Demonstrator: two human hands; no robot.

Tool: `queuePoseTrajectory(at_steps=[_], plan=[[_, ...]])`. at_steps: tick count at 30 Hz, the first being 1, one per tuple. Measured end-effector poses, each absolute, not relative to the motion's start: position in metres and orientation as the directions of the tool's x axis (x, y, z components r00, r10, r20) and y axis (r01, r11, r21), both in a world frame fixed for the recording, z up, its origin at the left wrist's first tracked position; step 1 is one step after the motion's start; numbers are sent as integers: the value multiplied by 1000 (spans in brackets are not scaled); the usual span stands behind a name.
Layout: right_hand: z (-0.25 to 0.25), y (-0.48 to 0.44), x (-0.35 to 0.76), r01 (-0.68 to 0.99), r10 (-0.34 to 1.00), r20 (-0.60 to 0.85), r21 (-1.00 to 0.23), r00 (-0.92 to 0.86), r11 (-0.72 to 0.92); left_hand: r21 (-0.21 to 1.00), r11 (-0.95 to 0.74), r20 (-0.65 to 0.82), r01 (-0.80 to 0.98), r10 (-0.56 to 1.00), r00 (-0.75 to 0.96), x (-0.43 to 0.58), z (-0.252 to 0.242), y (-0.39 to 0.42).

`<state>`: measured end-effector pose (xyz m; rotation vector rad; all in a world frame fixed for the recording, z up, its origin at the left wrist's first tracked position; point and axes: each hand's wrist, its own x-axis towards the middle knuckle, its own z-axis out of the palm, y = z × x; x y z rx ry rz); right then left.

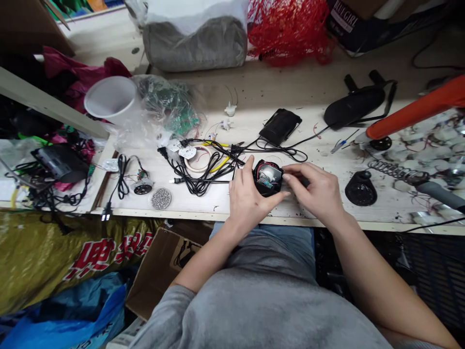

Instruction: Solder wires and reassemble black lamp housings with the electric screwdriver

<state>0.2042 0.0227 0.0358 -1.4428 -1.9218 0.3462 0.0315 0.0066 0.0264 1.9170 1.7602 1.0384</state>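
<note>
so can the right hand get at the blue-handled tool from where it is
Probably yes, once it lets go: the right hand is on the black housing, and the blue-handled tool lies just beyond it on the bench, with nothing apparently in between.

We hold a round black plastic housing [267, 178] between our left hand [249, 201] and right hand [312, 189]; its open face shows a silver metal part and thin red wires inside.
</note>
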Motion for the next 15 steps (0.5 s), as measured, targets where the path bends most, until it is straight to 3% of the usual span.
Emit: queuePoseTrajectory(at_steps=[15], plan=[[31,34,199,725,943,323,-630,-80,277,743,-159,265,650,962,-67,29,27,16]])
